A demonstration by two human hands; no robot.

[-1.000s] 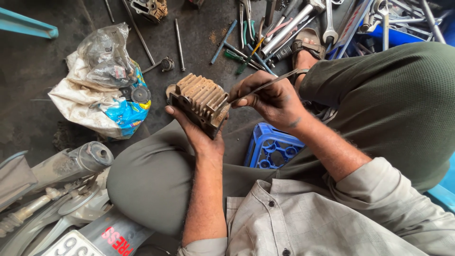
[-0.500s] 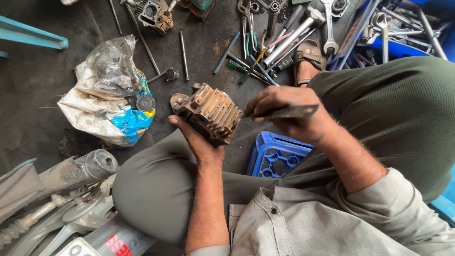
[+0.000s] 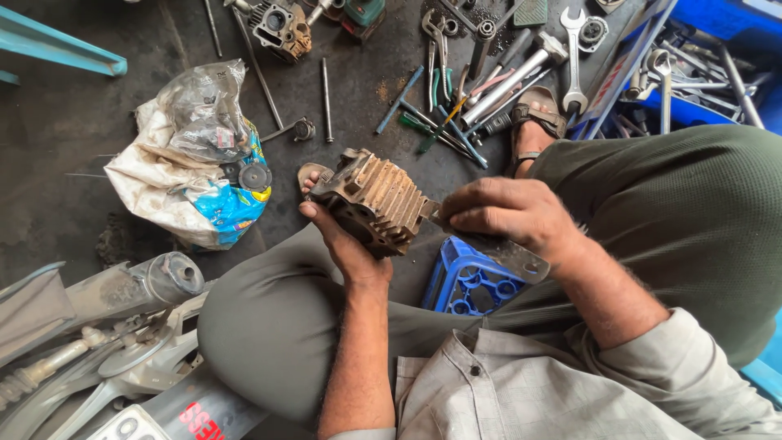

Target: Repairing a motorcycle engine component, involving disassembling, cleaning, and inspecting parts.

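Beside crumpled white-blue bag [image 3: 191, 183], left hand [image 3: 346, 244] gripping finned cylinder [image 3: 379, 204]

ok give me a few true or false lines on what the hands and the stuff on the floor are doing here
1. The left hand holds a finned engine cylinder from below. True.
2. The right hand is empty. False: it grips a flat metal strip whose tip meets the cylinder.
3. The blue plastic stool stands under the hands, between the person's legs. True.
4. The crumpled plastic bag lies on the person's lap. False: it lies on the dark floor, on the left-hand side.
5. Spanners and pliers lie scattered on the floor beyond the cylinder. True.
6. The cylinder rests on the floor. False: it is held up in the air.
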